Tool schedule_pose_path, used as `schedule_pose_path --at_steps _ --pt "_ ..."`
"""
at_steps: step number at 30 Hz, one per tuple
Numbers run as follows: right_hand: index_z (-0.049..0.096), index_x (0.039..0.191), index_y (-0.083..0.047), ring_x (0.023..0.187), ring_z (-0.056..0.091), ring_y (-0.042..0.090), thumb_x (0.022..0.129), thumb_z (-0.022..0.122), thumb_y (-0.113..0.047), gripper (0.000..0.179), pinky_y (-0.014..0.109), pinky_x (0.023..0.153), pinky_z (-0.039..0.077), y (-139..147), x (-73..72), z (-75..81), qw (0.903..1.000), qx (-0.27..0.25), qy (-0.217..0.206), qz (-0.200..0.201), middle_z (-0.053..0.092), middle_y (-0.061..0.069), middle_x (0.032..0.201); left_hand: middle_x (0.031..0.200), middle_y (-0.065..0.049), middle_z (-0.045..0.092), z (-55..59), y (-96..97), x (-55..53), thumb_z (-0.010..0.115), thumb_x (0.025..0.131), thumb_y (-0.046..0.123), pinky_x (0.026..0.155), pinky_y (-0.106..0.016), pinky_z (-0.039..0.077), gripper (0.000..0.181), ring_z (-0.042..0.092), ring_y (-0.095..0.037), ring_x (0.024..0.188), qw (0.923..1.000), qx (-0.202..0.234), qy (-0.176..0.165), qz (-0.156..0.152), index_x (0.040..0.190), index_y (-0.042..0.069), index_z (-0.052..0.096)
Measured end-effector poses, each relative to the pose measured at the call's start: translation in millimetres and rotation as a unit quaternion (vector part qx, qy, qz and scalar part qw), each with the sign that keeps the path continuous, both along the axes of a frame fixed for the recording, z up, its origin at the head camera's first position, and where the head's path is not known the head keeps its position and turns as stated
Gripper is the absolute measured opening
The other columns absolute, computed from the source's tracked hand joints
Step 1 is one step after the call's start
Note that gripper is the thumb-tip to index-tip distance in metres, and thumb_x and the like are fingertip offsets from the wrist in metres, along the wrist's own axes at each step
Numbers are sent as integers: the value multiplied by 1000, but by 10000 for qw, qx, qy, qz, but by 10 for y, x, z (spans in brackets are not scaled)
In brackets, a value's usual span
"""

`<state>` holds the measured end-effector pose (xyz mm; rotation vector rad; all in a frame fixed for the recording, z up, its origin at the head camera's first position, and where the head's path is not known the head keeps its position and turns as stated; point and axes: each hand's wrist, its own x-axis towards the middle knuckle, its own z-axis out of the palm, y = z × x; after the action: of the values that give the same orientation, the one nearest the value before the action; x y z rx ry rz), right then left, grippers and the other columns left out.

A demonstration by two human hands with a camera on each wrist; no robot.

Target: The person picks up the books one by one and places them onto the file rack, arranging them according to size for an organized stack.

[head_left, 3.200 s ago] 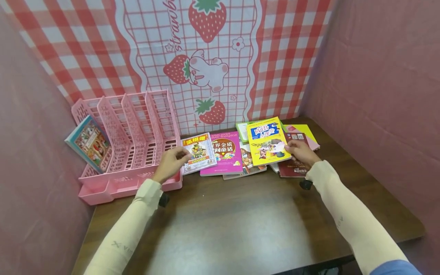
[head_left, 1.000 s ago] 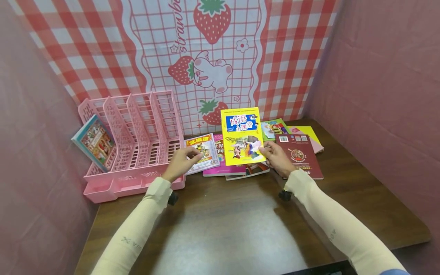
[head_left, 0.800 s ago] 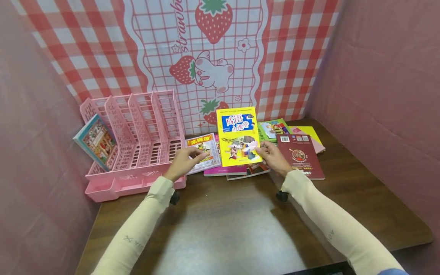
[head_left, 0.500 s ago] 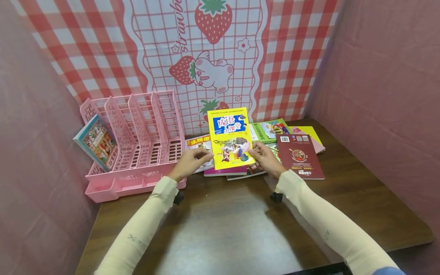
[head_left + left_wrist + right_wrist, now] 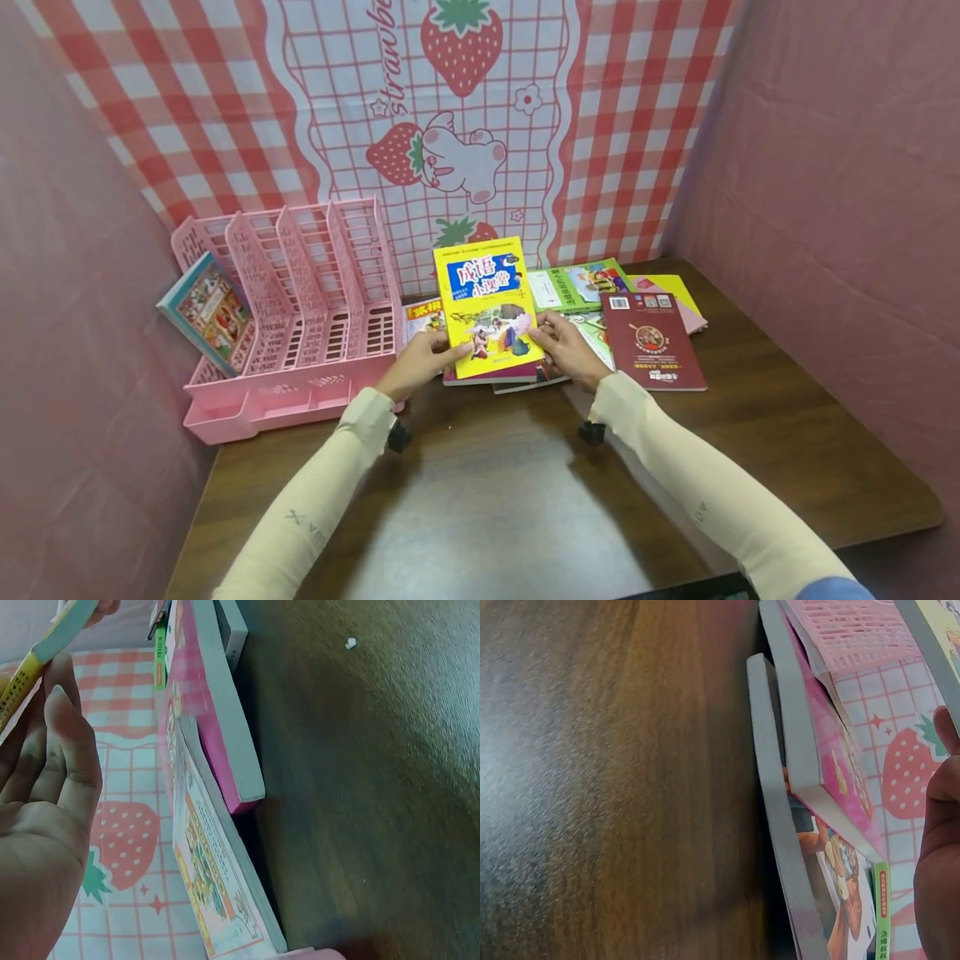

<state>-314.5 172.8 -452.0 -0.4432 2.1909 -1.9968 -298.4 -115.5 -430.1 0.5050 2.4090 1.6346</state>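
Note:
A yellow children's book [image 5: 487, 312] with a blue title panel is held up, tilted, in front of the row of books. My right hand [image 5: 573, 352] pinches its lower right edge, thumb on the cover. On the lower left edge my left hand [image 5: 423, 365] grips it too, thumb on the front; the left wrist view shows the spine side of the yellow book [image 5: 24, 686] between thumb and fingers. Behind and below it lie a magenta book [image 5: 217, 727] and a white book with an orange-yellow title [image 5: 214, 870], partly hidden in the head view.
Left stands a pink rack [image 5: 300, 383] with upright dividers; a teal-edged book [image 5: 210, 317] leans in its leftmost slot. To the right lie a green book [image 5: 592, 283], a maroon book [image 5: 654, 342] and a yellow-pink one [image 5: 675, 293]. A checked cloth [image 5: 630, 125] hangs behind.
My right hand has carried the yellow book left from the right-hand pile, uncovering the green and maroon books. My left hand has moved right and now grips the book's left edge.

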Motion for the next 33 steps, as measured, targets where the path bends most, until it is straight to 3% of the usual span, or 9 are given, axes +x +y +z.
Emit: schedule_pose_path --at_steps 7,12,16,19,25,29,33 --pt "47 116 -1 52 40 15 109 52 -17 18 28 43 33 -42 -14 -5 10000 69 -6 -56 59 4 84 101 -5 76 10 -59 -6 77 92 41 73 -42 48 41 61 -24 80 9994 -25 -241 -266 120 11 74" --pt "49 117 -2 51 41 14 108 56 -22 23 27 43 34 -91 -16 -1 9998 53 -170 -37 56 5 79 96 -6 74 -8 -119 -21 74 95 40 68 -43 51 38 59 -28 75 9989 -189 37 -433 118 10 73" --pt "56 119 -6 51 44 15 105 61 -35 33 29 44 37 -133 -33 10 9992 142 -372 -103 51 10 74 99 -4 74 -5 -171 -1 72 97 41 67 -40 50 38 59 -33 79 9991 -157 288 -276 121 12 72" --pt "60 119 -9 52 46 14 103 62 -43 38 28 44 39 -163 -51 12 9985 252 -444 -185 52 14 73 107 -2 75 17 -201 27 73 96 41 74 -43 52 40 62 -31 84 9993 -40 337 -145 125 15 71" --pt "62 115 2 50 50 11 107 46 -52 56 25 43 43 -225 -86 -57 9978 407 -526 -65 62 17 80 117 -5 75 32 -275 25 73 97 38 86 -49 56 42 69 -26 92 9985 375 392 116 131 13 68" --pt "60 122 11 50 50 11 112 36 -47 63 24 43 43 -305 -79 -108 9970 626 -413 199 69 13 86 117 -7 74 61 -361 20 71 98 38 86 -45 58 43 70 -26 94 9957 530 660 372 132 12 67" --pt "64 118 8 50 50 9 112 41 -38 52 23 42 41 -437 -50 -141 9929 1130 -261 263 69 8 82 115 -8 75 86 -449 7 71 98 38 83 -38 58 43 72 -26 95 9919 651 895 627 131 11 67"
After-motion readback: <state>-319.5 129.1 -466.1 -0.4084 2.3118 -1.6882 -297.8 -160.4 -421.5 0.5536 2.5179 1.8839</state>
